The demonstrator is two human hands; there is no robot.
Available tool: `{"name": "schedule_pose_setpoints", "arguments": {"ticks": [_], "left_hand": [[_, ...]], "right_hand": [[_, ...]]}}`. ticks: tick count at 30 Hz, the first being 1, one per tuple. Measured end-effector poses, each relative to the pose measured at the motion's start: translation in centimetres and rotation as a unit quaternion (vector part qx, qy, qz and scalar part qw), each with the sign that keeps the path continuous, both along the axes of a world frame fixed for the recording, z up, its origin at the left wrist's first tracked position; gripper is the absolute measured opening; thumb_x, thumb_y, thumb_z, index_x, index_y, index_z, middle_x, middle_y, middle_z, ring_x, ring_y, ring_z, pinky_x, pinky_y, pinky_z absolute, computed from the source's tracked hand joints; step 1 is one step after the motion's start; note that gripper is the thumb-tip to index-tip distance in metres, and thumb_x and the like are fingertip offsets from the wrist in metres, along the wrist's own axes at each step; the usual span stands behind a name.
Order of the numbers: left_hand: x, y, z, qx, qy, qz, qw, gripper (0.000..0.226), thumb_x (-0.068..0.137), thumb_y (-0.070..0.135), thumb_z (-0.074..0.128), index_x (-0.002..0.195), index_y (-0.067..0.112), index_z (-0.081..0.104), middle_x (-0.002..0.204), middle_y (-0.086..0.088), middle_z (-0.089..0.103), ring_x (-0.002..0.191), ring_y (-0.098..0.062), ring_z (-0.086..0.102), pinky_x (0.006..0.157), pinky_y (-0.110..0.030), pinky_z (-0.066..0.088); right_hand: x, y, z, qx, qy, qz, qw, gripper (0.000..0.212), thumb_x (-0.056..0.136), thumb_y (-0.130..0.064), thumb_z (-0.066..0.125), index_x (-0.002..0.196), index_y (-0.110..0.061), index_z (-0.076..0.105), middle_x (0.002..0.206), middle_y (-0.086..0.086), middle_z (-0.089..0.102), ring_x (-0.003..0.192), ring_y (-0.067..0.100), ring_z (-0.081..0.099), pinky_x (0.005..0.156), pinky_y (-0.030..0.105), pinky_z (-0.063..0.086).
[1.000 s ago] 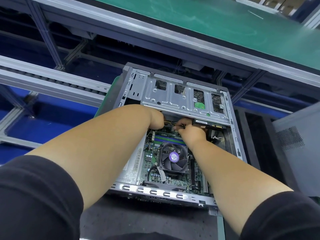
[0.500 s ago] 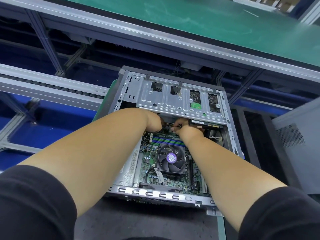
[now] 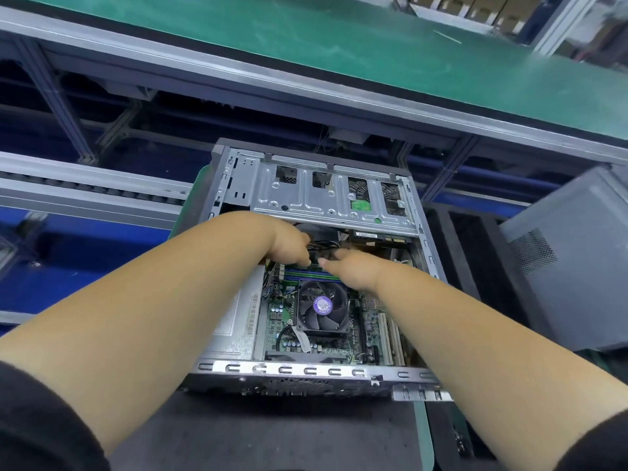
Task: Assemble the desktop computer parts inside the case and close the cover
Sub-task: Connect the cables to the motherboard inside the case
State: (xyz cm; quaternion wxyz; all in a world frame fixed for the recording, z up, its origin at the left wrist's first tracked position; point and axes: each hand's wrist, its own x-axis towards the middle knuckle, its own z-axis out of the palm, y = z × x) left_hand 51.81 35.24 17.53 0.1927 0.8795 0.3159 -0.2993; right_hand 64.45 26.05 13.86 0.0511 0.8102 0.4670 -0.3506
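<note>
Factory line bench, green conveyor [image 3: 373, 45] behind, open case [image 3: 306, 372] lying flat on a dark mat [image 3: 272, 433] in front of us. Motherboard [image 3: 282, 321] and CPU fan [image 3: 322, 309] already seated, drive cage [image 3: 323, 198] in. Our left hand [image 3: 289, 248] and right hand [image 3: 353, 266] meet by the cables [image 3: 323, 244] under the cage; whether either is pinching anything, we cannot tell. Cabling looks unfinished; side cover [image 3: 571, 260] lies off to the right, not yet fitted.
</note>
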Motion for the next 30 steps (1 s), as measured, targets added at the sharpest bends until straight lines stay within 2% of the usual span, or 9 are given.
{"name": "schedule_pose_setpoints", "arguments": {"ticks": [3, 6, 8, 9, 11, 16, 25, 28, 30], "left_hand": [[-0.2, -0.5, 0.5, 0.001, 0.005, -0.013, 1.000, 0.066, 0.100, 0.044, 0.044, 0.155, 0.019, 0.017, 0.156, -0.006, 0.031, 0.137, -0.027, 0.036, 0.105, -0.036, 0.032], [-0.3, -1.2, 1.2, -0.002, -0.020, -0.033, 0.999, 0.070, 0.099, 0.042, 0.047, 0.156, 0.023, 0.013, 0.160, -0.002, 0.022, 0.144, -0.025, 0.027, 0.112, -0.036, 0.025], [-0.2, -1.8, 1.6, -0.001, -0.046, -0.052, 0.998, 0.065, 0.098, 0.036, 0.048, 0.155, 0.024, 0.020, 0.160, -0.001, 0.022, 0.144, -0.024, 0.027, 0.113, -0.035, 0.025], [-0.2, -2.1, 1.8, -0.001, -0.060, -0.058, 0.996, 0.062, 0.098, 0.032, 0.049, 0.154, 0.024, 0.024, 0.160, -0.002, 0.024, 0.143, -0.023, 0.028, 0.113, -0.035, 0.026], [-0.4, -2.4, 2.2, 0.000, -0.084, -0.052, 0.995, 0.057, 0.098, 0.025, 0.049, 0.152, 0.025, 0.031, 0.159, -0.001, 0.027, 0.142, -0.022, 0.031, 0.114, -0.035, 0.028], [-1.5, -2.6, 2.7, 0.001, -0.106, -0.011, 0.994, 0.052, 0.096, 0.022, 0.049, 0.146, 0.031, 0.041, 0.154, 0.003, 0.036, 0.136, -0.018, 0.039, 0.112, -0.034, 0.032], [-3.6, -3.3, 2.4, 0.001, -0.159, 0.053, 0.986, 0.044, 0.094, 0.024, 0.051, 0.134, 0.041, 0.052, 0.142, 0.006, 0.050, 0.115, -0.015, 0.055, 0.100, -0.035, 0.044], [-3.4, -3.5, 2.3, 0.005, -0.188, 0.049, 0.981, 0.043, 0.093, 0.024, 0.051, 0.133, 0.039, 0.055, 0.136, 0.008, 0.055, 0.113, -0.012, 0.055, 0.095, -0.027, 0.043], [-3.2, -3.6, 2.2, -0.001, -0.204, 0.043, 0.978, 0.041, 0.093, 0.023, 0.052, 0.132, 0.036, 0.057, 0.132, 0.010, 0.057, 0.111, -0.010, 0.054, 0.090, -0.023, 0.040]], "right_hand": [[-0.1, -1.1, 1.5, 0.005, -0.028, -0.005, 1.000, 0.062, 0.101, -0.048, 0.045, 0.150, -0.010, 0.038, 0.154, 0.017, 0.035, 0.136, 0.034, 0.042, 0.108, 0.037, 0.039], [0.3, -1.8, 2.6, 0.013, -0.044, 0.017, 0.999, 0.031, 0.098, -0.021, 0.048, 0.118, -0.001, 0.061, 0.116, 0.016, 0.060, 0.104, 0.033, 0.058, 0.083, 0.031, 0.045], [0.2, -2.4, 3.1, -0.028, -0.052, 0.058, 0.997, 0.018, 0.097, -0.014, 0.047, 0.093, -0.007, 0.063, 0.088, 0.007, 0.060, 0.079, 0.026, 0.056, 0.070, 0.028, 0.043], [0.0, -2.7, 3.3, -0.056, -0.056, 0.081, 0.994, 0.019, 0.097, -0.013, 0.047, 0.089, -0.007, 0.063, 0.079, 0.004, 0.059, 0.071, 0.022, 0.055, 0.064, 0.027, 0.043], [-0.4, -3.3, 3.6, -0.093, -0.077, 0.129, 0.984, 0.021, 0.096, -0.011, 0.048, 0.098, -0.003, 0.067, 0.069, 0.003, 0.057, 0.068, 0.023, 0.054, 0.058, 0.028, 0.039], [-0.1, -3.9, 3.9, -0.059, -0.121, 0.193, 0.972, 0.016, 0.095, -0.016, 0.049, 0.092, -0.008, 0.062, 0.067, 0.003, 0.049, 0.074, 0.024, 0.048, 0.055, 0.028, 0.035], [1.1, -3.3, 6.1, -0.036, -0.112, 0.209, 0.971, 0.026, 0.094, -0.020, 0.058, 0.111, -0.005, 0.070, 0.099, 0.012, 0.068, 0.077, 0.019, 0.051, 0.068, 0.026, 0.041], [0.3, -2.7, 7.2, -0.060, -0.086, 0.228, 0.968, 0.026, 0.097, -0.014, 0.054, 0.113, 0.000, 0.070, 0.083, 0.008, 0.065, 0.059, 0.013, 0.047, 0.053, 0.023, 0.038], [-0.3, -2.7, 7.9, -0.076, -0.090, 0.251, 0.961, 0.026, 0.098, -0.017, 0.055, 0.116, -0.004, 0.070, 0.082, 0.003, 0.063, 0.064, 0.014, 0.052, 0.056, 0.023, 0.042]]}}
